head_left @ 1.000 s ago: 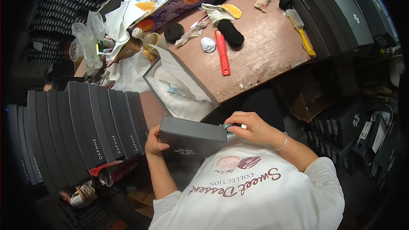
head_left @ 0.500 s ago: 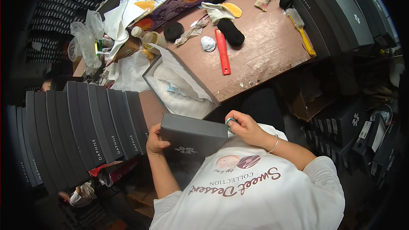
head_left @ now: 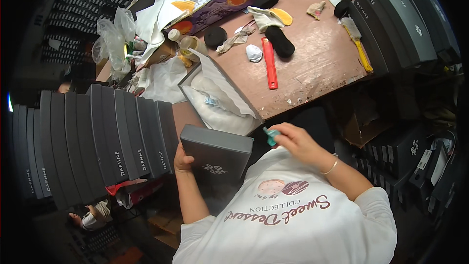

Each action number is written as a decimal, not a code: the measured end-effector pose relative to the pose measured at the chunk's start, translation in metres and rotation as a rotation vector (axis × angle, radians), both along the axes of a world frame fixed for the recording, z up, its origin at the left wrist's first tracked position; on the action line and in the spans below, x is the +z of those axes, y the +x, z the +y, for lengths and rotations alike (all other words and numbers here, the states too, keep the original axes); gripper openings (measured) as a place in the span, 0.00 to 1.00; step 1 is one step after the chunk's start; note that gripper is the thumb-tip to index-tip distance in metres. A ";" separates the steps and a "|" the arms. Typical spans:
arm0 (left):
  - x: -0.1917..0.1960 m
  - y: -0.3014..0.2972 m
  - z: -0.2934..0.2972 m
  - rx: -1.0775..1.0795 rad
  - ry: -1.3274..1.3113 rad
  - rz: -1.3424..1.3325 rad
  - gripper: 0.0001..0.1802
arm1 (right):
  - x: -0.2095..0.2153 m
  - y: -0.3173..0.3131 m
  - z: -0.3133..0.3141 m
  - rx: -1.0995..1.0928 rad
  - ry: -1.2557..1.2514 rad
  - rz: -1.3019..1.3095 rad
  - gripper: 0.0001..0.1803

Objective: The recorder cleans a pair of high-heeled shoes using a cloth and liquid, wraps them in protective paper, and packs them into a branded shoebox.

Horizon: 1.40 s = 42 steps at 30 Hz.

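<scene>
Right hand (head_left: 295, 143) now off the grey box (head_left: 216, 153), pinching a teal tool (head_left: 271, 136); left hand (head_left: 181, 159) gripping the box's edge.

Even overhead light, table (head_left: 312, 68) brightly lit, white shirt (head_left: 303, 225) close to washed out. Left and right edges fall into dark vignette. Strong fisheye bend on stacked boxes (head_left: 97, 137). Centre sharp, rim soft, shadows weak.

head-worn fisheye, looking down, close
</scene>
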<state>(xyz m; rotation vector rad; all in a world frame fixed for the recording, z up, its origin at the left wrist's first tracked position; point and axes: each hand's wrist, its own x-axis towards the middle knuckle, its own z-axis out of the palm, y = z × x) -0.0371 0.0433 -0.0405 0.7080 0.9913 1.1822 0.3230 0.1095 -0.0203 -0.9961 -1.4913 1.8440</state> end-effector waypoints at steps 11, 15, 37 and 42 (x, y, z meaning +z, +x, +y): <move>0.005 0.005 -0.002 -0.010 0.002 0.003 0.46 | 0.002 -0.027 0.007 0.065 0.262 0.001 0.09; 0.001 -0.002 -0.006 -0.002 -0.003 0.012 0.49 | 0.001 -0.031 0.011 0.034 0.354 -0.040 0.12; 0.074 0.041 0.005 0.263 0.245 0.428 0.59 | 0.081 -0.034 0.011 0.263 0.533 0.162 0.07; 0.070 0.042 0.000 0.311 0.220 0.633 0.60 | 0.070 -0.038 0.002 0.147 0.715 0.128 0.09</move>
